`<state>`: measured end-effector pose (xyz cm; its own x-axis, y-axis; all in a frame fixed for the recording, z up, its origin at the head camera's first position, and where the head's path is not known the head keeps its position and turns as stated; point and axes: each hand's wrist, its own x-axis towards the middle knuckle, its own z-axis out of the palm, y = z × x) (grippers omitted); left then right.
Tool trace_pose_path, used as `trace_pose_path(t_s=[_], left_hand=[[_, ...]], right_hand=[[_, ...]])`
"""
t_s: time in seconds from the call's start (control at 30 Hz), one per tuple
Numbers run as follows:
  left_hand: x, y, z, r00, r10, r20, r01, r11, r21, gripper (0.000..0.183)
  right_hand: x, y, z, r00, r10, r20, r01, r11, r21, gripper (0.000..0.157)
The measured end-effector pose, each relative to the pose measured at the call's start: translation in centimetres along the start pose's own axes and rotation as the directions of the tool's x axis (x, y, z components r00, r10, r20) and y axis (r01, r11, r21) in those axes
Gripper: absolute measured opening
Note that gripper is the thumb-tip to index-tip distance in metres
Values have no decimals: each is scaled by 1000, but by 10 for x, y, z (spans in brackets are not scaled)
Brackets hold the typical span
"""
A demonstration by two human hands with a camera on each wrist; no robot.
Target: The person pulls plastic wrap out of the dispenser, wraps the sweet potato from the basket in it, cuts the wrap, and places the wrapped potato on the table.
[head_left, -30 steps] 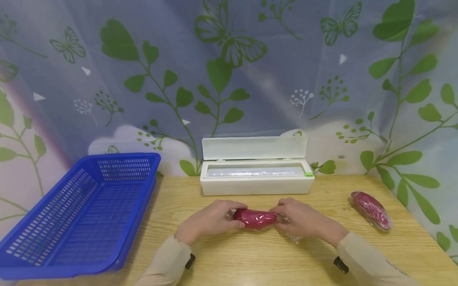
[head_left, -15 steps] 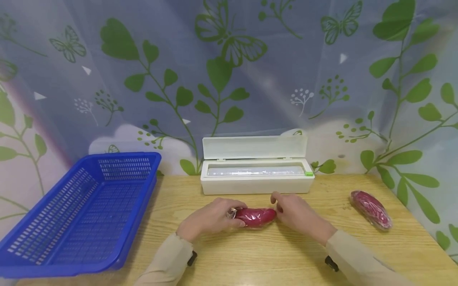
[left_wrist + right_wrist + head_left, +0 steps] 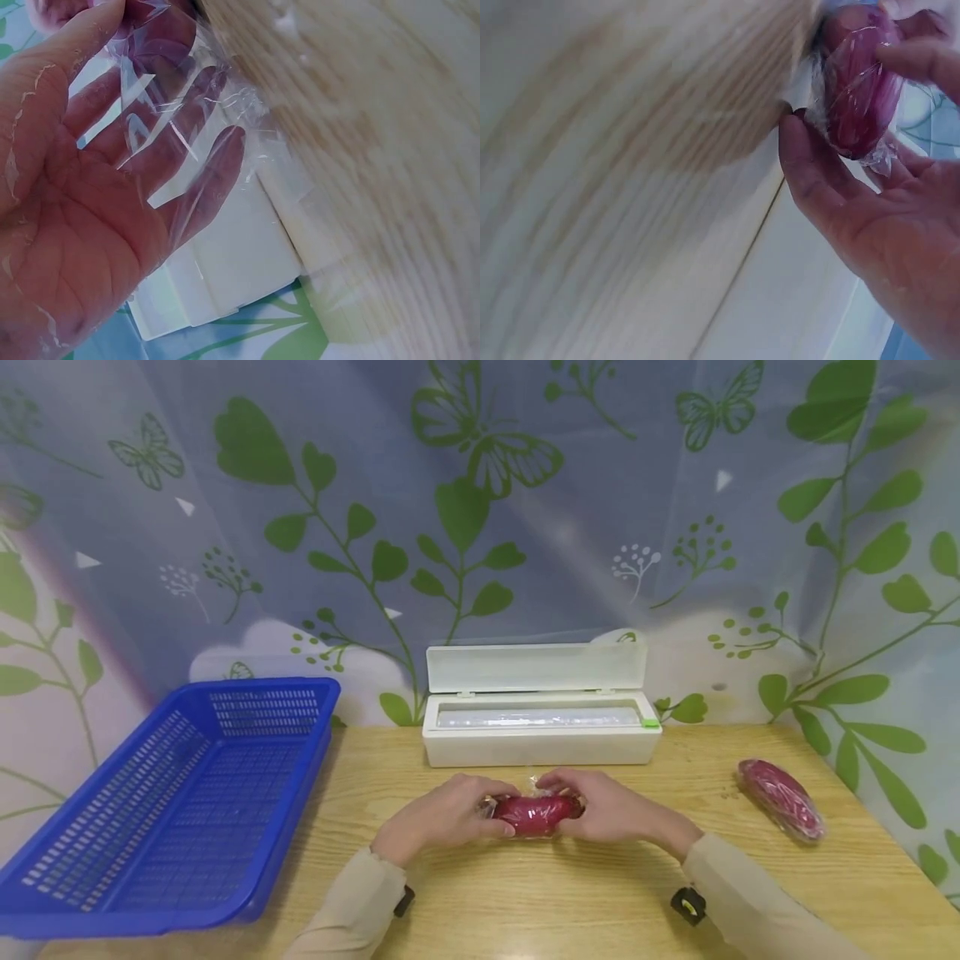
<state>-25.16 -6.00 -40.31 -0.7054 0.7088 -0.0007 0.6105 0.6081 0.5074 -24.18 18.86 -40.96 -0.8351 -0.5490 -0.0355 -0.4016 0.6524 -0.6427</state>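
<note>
A purplish-red sweet potato point(image 3: 534, 815) in clear cling film lies on the table in front of the person. My left hand point(image 3: 444, 812) holds its left end, thumb on the near side. In the left wrist view, loose cling film point(image 3: 240, 101) spreads out from that end over the fingers. At the right end, my right hand point(image 3: 609, 810) grips the sweet potato with the thumb in front and fingers behind. A crumpled bit of film stands up at its far side. The right wrist view shows film bunched at the rounded end, close to the palm.
Behind the hands stands a white cling film dispenser point(image 3: 542, 750), lid up, with a roll inside and a green slider point(image 3: 650, 723). A second film-wrapped sweet potato point(image 3: 782, 799) lies at the right. A blue plastic basket point(image 3: 247, 902) is at the left, before a patterned cloth backdrop point(image 3: 555, 543).
The right hand let go of the right end, lifted off slightly, and now grips it again, with film raised at the far side. The left hand keeps its hold.
</note>
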Motion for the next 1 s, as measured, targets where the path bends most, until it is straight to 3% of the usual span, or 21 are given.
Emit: trace_pose_path(t_s=[0.17, 0.27, 0.4, 0.53, 0.67, 0.77, 0.83, 0.9, 1.0], left_hand=[[0, -1, 1, 1000, -3, 3, 3, 1000, -9, 45], [1, -1, 2, 1000, 5, -2, -5, 1000, -8, 44], [-1, -2, 2, 1000, 2, -2, -2, 1000, 2, 45], [-8, -5, -3, 996, -91, 7, 90, 995, 48, 52], [-16, -11, -10, 984, -176, -27, 178, 975, 135, 35], [-17, -15, -11, 983, -168, -80, 182, 958, 220, 17], [-16, -16, -10, 980, -154, -124, 182, 950, 254, 16], [-13, -14, -7, 976, -139, -170, 177, 956, 236, 15], [-6, -8, -1, 972, -133, -191, 151, 985, 84, 10]], right_hand=[[5, -1, 2, 999, -23, 24, 25, 998, -60, 80], [7, -3, 6, 997, -59, 49, 64, 993, -104, 74], [10, -6, 10, 989, -120, 86, 132, 979, -156, 55], [7, -11, 11, 981, -152, 121, 173, 968, -184, 55], [2, -13, 12, 976, -161, 146, 189, 961, -204, 59], [-2, -14, 12, 971, -173, 165, 206, 955, -211, 60], [-3, -15, 12, 967, -187, 175, 223, 951, -215, 60], [-4, -17, 12, 964, -198, 176, 235, 945, -227, 60], [-4, -20, 13, 968, -200, 154, 234, 940, -248, 61]])
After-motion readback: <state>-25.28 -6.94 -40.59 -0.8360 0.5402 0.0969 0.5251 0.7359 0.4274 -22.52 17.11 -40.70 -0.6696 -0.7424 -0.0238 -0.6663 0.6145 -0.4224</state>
